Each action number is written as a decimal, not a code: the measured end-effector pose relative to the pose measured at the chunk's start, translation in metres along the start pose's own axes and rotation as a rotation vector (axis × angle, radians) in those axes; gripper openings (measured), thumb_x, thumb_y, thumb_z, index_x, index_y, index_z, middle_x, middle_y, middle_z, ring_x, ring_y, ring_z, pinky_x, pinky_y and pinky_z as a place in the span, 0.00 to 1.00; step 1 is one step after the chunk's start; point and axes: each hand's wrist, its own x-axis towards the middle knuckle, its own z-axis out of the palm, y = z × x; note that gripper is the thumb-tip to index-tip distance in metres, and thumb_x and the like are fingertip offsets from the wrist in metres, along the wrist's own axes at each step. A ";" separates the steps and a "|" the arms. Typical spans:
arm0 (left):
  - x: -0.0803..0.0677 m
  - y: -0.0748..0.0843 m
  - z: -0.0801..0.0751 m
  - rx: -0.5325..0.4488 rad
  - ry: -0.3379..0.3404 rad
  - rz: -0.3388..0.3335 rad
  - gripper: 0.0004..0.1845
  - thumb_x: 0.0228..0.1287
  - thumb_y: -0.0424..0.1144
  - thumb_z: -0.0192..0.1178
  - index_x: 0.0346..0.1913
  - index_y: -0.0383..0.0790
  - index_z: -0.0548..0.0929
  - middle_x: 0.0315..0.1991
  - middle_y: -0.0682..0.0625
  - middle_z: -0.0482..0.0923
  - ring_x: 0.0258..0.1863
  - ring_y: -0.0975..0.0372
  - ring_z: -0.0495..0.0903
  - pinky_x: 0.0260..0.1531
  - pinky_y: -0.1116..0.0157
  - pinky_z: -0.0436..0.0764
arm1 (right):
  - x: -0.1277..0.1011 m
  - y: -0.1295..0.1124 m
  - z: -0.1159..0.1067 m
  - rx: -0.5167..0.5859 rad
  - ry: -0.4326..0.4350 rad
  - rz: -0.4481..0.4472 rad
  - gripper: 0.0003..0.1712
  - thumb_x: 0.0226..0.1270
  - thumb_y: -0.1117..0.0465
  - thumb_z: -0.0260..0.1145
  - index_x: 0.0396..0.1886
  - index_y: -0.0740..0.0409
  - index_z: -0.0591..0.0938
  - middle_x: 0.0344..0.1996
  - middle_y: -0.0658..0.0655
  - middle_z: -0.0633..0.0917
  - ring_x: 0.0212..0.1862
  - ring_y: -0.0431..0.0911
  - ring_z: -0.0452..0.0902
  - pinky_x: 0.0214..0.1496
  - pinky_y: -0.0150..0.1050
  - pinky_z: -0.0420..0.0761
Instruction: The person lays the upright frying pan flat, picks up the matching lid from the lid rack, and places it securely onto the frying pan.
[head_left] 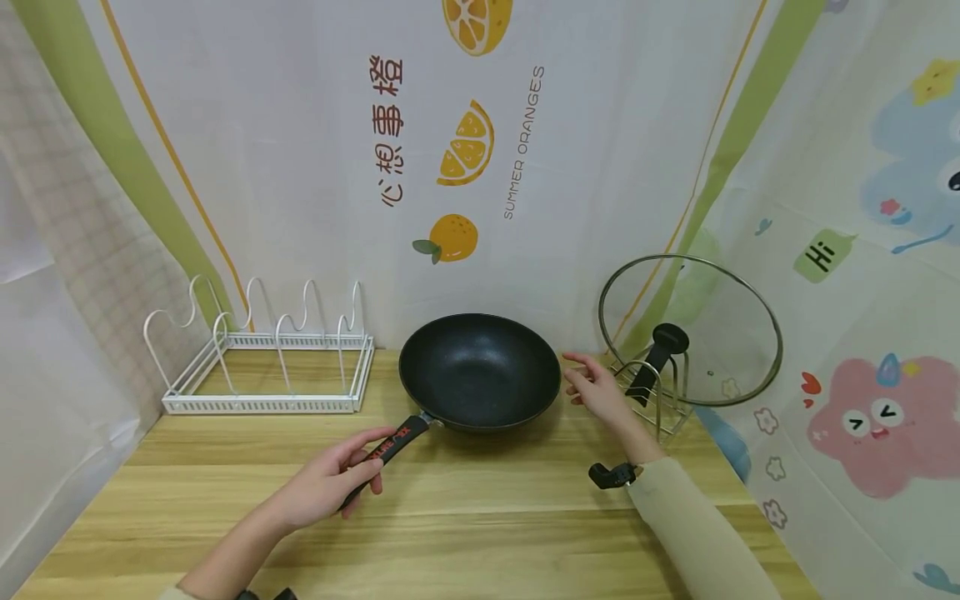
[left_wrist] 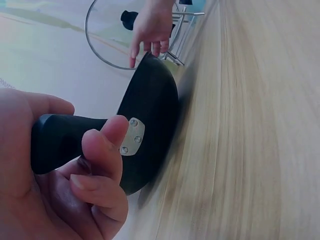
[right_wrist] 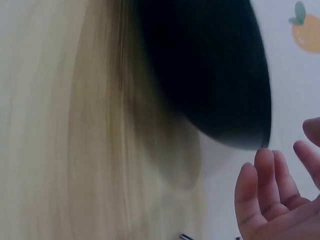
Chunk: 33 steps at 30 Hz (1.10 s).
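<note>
A black wok is at the middle of the wooden table, its bowl facing up. My left hand grips its black handle, thumb on one side and fingers curled beneath. At the opposite rim is my right hand, fingers loosely extended. In the right wrist view its fingertips come right up to the rim of the wok; whether they touch it, I cannot tell. The wok's underside casts a shadow on the table, and the frames do not settle whether it rests there.
A white wire rack with upright loops stands at the back left. A glass lid with a black knob leans in a metal stand behind my right forearm. Printed curtains close off the back and sides of the table.
</note>
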 end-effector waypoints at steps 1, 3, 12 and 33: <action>0.000 -0.001 0.000 -0.001 -0.002 0.003 0.31 0.89 0.41 0.54 0.86 0.38 0.62 0.39 0.40 0.84 0.19 0.63 0.73 0.20 0.66 0.77 | 0.002 0.002 0.001 0.002 -0.004 0.005 0.28 0.88 0.57 0.60 0.81 0.61 0.73 0.49 0.63 0.85 0.39 0.40 0.83 0.42 0.36 0.86; 0.000 -0.002 0.000 0.000 -0.005 0.007 0.31 0.89 0.41 0.54 0.86 0.38 0.62 0.39 0.40 0.83 0.18 0.63 0.73 0.20 0.66 0.77 | 0.006 0.005 0.002 0.008 -0.013 0.015 0.29 0.88 0.56 0.60 0.81 0.60 0.73 0.49 0.61 0.85 0.38 0.39 0.82 0.42 0.36 0.86; 0.002 -0.004 0.001 0.020 0.015 0.011 0.30 0.88 0.42 0.55 0.84 0.37 0.65 0.32 0.46 0.80 0.16 0.66 0.68 0.16 0.68 0.70 | 0.022 0.012 0.007 -0.012 -0.032 0.037 0.32 0.88 0.57 0.60 0.84 0.62 0.69 0.38 0.52 0.82 0.36 0.41 0.79 0.41 0.38 0.85; 0.002 -0.005 0.000 0.029 0.034 -0.027 0.30 0.87 0.44 0.56 0.84 0.41 0.67 0.30 0.49 0.78 0.18 0.67 0.67 0.17 0.70 0.67 | 0.027 0.028 0.011 0.085 -0.041 0.083 0.34 0.90 0.51 0.60 0.87 0.53 0.67 0.65 0.65 0.81 0.36 0.43 0.83 0.45 0.45 0.88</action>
